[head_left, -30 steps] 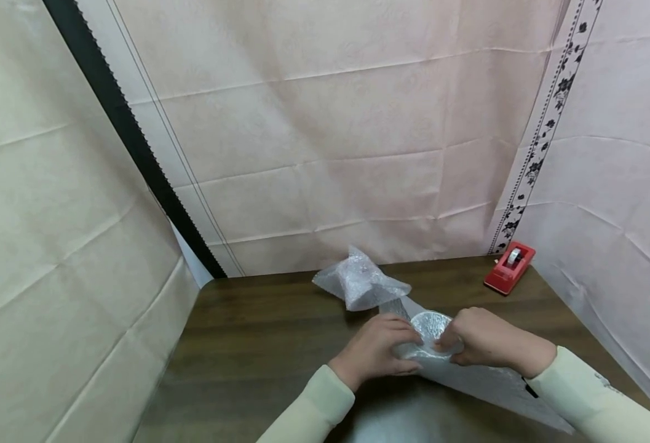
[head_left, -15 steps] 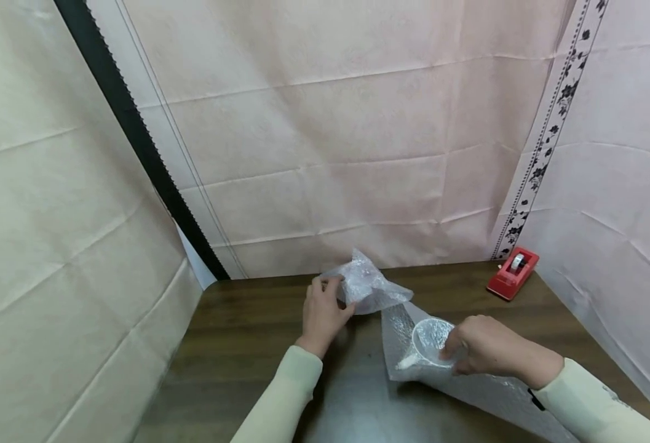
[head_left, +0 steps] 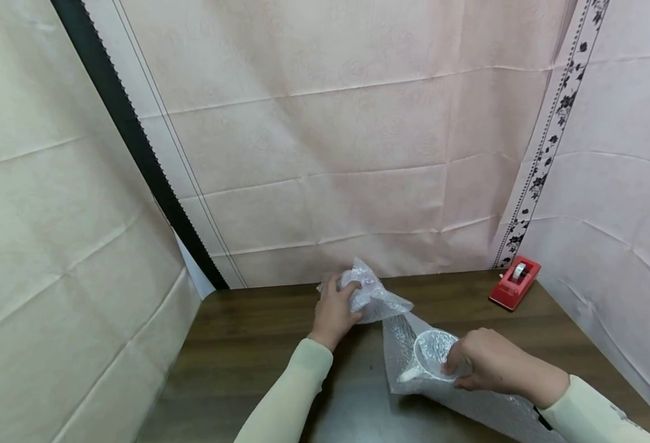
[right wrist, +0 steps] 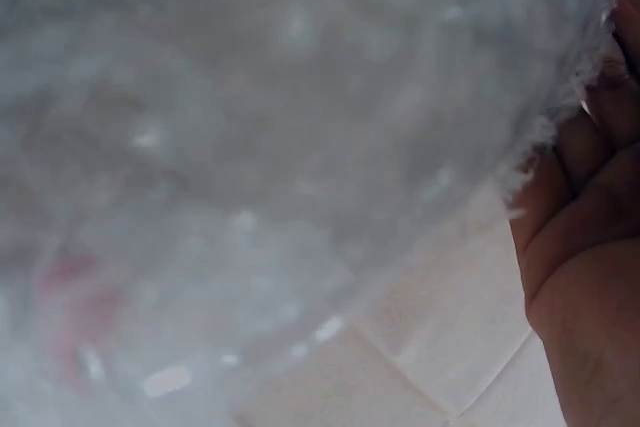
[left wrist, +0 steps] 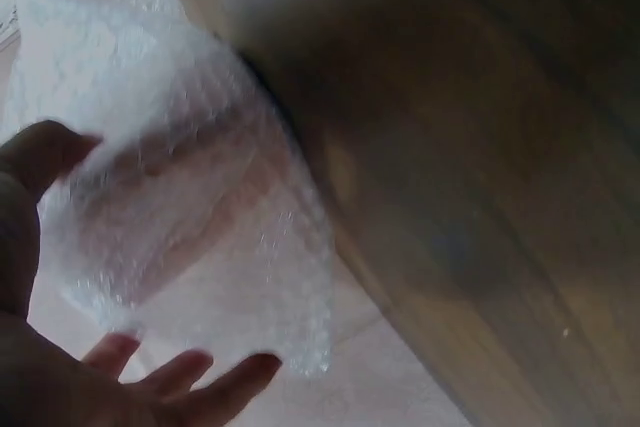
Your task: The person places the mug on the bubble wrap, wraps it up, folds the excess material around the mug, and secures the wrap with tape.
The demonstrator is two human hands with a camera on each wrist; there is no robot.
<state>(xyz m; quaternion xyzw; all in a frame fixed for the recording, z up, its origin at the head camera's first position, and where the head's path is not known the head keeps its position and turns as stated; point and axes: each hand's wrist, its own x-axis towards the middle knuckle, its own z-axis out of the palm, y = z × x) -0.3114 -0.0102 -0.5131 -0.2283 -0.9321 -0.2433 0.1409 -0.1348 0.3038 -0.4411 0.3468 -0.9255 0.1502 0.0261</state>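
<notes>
On a long sheet of bubble wrap (head_left: 398, 341) stands a white mug (head_left: 420, 360) with its handle toward the left; shiny bubble wrap shows inside its mouth. My right hand (head_left: 486, 362) grips the mug at its right rim, fingertips reaching inside. In the right wrist view, blurred bubble wrap (right wrist: 300, 117) fills most of the picture beside my right palm (right wrist: 595, 272). Further back lies a crumpled bubble-wrap bundle (head_left: 370, 301); what is inside cannot be told. My left hand (head_left: 332, 312) holds its left side, thumb and fingers around it, as the left wrist view also shows.
A red tape dispenser (head_left: 515, 283) stands at the table's back right corner. The dark wooden table (head_left: 236, 357) ends at a pale cloth backdrop (head_left: 313, 154), and more cloth hangs on the left and right. The bubble-wrap sheet trails under my right forearm.
My left hand has left the mug's left side, moved back and left to the bundle, and closed around its left part. My right hand stays at the mug.
</notes>
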